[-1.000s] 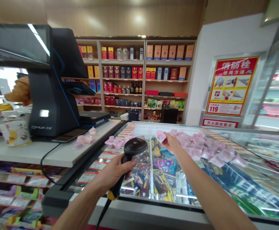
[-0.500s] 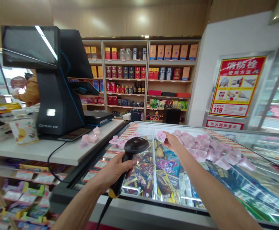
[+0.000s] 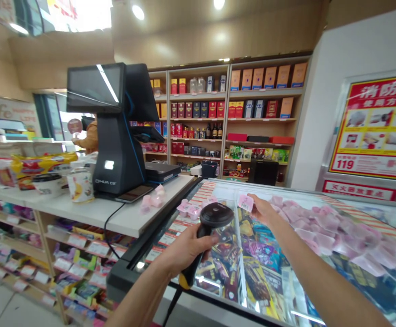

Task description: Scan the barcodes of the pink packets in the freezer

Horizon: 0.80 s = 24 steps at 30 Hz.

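My left hand [image 3: 191, 250] is wrapped round the handle of a black barcode scanner [image 3: 216, 214], its head tilted forward over the glass top of a chest freezer. In the fingertips of my right hand [image 3: 261, 211] is a small pink cup [image 3: 246, 202], a barcode label facing me. It is held a short way in front of the scanner head, to its right. A pile of pink cups [image 3: 320, 222] lies on the glass right of my right hand. A few more pink cups [image 3: 189, 209] lie left of the scanner, partly behind it.
Left, a white counter [image 3: 123, 218] bears a black checkout terminal [image 3: 116, 150], paper cups and more pink cups [image 3: 153, 200]. The scanner's cord hangs below my left hand. Wrapped ice creams [image 3: 262, 247] show through the freezer glass. Shelves of boxes [image 3: 198, 111] stand behind.
The view has swung left and up, so things sit further right and more of the counter shows. My hands still hold the scanner and pink cup, whose label now faces me more squarely.
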Each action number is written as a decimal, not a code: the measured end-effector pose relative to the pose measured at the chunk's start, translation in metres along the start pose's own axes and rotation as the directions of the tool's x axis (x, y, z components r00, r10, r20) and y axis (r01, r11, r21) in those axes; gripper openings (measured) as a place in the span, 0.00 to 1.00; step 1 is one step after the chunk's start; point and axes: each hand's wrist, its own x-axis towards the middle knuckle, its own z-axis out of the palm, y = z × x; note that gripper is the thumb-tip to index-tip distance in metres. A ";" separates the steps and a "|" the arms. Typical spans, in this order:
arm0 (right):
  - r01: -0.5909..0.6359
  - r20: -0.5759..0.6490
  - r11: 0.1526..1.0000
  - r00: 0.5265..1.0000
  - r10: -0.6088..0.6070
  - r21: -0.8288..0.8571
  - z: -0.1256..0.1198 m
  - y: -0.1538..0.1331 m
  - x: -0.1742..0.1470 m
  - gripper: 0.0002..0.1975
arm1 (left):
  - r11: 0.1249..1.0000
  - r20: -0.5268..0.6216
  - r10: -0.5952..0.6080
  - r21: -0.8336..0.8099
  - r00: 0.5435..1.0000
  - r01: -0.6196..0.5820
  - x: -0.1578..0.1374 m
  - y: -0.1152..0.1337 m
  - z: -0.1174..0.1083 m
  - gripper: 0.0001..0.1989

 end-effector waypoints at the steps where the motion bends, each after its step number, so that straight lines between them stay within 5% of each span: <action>1: 0.003 0.012 1.000 1.000 -0.003 -0.005 0.001 0.000 0.001 0.05 | 1.000 0.008 -0.002 -0.012 1.000 0.003 0.001 -0.001 -0.002 0.11; 24: -0.003 0.033 0.995 0.999 0.006 -0.097 -0.015 -0.016 0.009 0.05 | 0.998 -0.051 -0.025 0.060 0.998 0.028 0.005 0.026 -0.005 0.10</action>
